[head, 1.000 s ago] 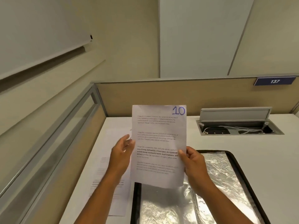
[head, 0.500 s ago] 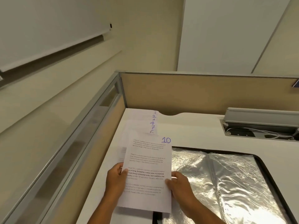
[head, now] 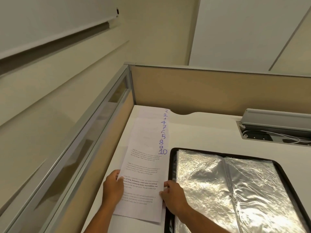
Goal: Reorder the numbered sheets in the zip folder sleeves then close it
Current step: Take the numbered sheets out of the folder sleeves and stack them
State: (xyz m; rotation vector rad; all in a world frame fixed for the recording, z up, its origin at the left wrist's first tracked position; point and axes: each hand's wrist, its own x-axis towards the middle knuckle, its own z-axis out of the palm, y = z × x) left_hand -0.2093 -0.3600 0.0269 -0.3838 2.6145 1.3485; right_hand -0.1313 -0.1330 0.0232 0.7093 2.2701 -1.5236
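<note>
Left hand [head: 112, 189]: grip closed on the left edge of sheet 10 [head: 143, 182], thumb on the printed face.
Right hand [head: 173, 197]: grip pinches the right edge of the same sheet, just beside the folder rim.
Sheet 10: on top at the near end of the sheet row [head: 149, 128], left of the folder.
Sheet row: overlapped along the left side of the tabletop [head: 210, 128]; corner nos. from far to near read 3, 2, 1, 4, 7, 6, 5, 8, 9, 10.
Zip folder [head: 170, 165]: lies open and flat, black rim, right of the sheets.
Sleeves [head: 210, 182]: clear plastic, wrinkled, two pages showing w/ a spine between; glare hides what is inside.
Cable box [head: 255, 137]: recessed at far right, lid up, white cables inside.
</note>
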